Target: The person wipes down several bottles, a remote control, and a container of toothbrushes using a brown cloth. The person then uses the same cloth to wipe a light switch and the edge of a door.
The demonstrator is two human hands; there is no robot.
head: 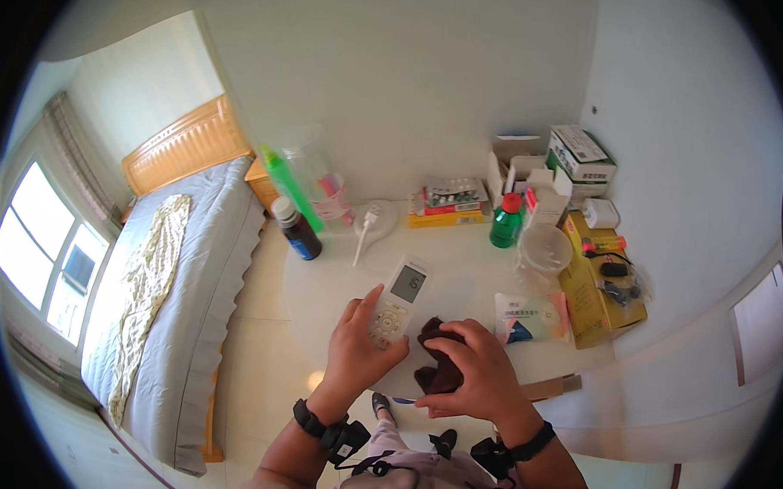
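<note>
My left hand [363, 346] is around the lower part of a white remote control [398, 301], thumb on one side and fingers on the other; its small screen faces up and shows digits. Just to the right, my right hand [476, 364] has its fingers on a crumpled dark brown cloth [444, 365], with the thumb apart below it. Both hands are over the near part of a white table [341, 291]. Beyond the remote lies a white cable with a USB plug [367, 229], partly on a round white pad [383, 220].
At the back left stand a brown bottle [297, 228], a green bottle [292, 190] and a clear container [328, 195]. Medicine boxes [445, 218], a red-capped green bottle [506, 224], a plastic cup [544, 251], a wipes packet [533, 318] and a yellow box [584, 289] stand to the right.
</note>
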